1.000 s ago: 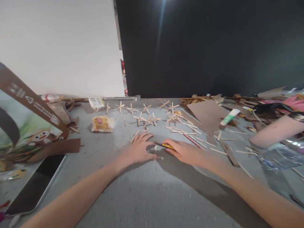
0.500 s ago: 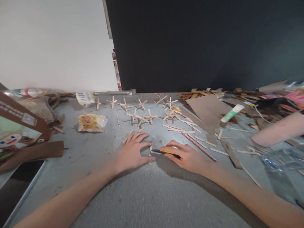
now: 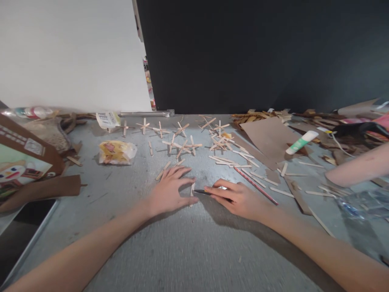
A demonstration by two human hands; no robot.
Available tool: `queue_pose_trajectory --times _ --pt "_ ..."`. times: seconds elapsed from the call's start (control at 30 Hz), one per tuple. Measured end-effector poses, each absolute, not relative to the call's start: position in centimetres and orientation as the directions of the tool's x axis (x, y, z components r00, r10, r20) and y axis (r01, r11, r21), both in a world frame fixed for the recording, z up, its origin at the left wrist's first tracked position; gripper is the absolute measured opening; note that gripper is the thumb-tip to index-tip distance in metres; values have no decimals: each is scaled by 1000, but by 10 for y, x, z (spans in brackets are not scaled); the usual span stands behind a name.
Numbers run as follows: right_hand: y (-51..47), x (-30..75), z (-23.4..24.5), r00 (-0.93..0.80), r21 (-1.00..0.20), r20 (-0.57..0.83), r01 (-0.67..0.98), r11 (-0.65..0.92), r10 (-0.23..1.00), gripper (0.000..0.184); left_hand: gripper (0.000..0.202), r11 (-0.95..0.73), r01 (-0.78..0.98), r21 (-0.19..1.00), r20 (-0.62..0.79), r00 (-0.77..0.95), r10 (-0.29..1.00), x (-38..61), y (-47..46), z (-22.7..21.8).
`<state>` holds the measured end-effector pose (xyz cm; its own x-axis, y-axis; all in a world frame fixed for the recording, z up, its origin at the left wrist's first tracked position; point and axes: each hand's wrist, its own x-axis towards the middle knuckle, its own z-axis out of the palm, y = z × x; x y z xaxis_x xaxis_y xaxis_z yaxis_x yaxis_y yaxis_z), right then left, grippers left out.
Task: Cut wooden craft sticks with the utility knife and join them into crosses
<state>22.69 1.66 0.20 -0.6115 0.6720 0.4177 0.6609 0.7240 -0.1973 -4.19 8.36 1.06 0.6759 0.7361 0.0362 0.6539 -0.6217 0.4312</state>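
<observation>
My left hand [image 3: 170,189] lies over the table with its fingers spread. Its thumb and index finger steady the two ends of a short wooden craft stick [image 3: 192,189]. In my right hand [image 3: 238,197] is a slim black-and-yellow tool [image 3: 202,192], gripped like a pen. Its dark pointed tip touches or nearly touches the middle of the stick. Whether this tool is a knife or a pen I cannot tell. Just beyond my left fingertips lies another craft stick [image 3: 163,170].
Several crossed-stick pieces [image 3: 183,149] stand farther back. Loose craft sticks [image 3: 229,162] and a red striped pencil [image 3: 257,185] lie to the right, near a glue tube [image 3: 302,142] and cardboard [image 3: 264,138]. A yellow packet [image 3: 117,153] sits left. Another person's arm [image 3: 358,164] reaches in from the right.
The tool in my right hand has tilted slightly, and its tip stays at the stick. My left hand holds its place. The view has shifted slightly.
</observation>
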Motion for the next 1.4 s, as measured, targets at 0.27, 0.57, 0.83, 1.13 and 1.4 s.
queue_pose_trajectory --times 0.27,0.57,0.83,1.13,1.4 --pt "12 225 13 -664 -60 236 718 693 709 40 59 -616 652 441 26 677 735 -40 82 13" --pt "5 213 34 -651 62 14 758 649 759 49 56 -628 652 425 38 680 732 -38 82 15" --pt "1 185 68 -541 93 -189 821 564 819 56 56 -621 658 427 30 676 737 -36 85 13" --pt "0 186 65 -420 -284 -77 879 384 904 21 57 -629 649 429 34 684 729 -36 87 14" --pt "3 183 59 -275 -531 -121 830 172 954 10 52 -626 649 433 32 682 730 -37 87 15"
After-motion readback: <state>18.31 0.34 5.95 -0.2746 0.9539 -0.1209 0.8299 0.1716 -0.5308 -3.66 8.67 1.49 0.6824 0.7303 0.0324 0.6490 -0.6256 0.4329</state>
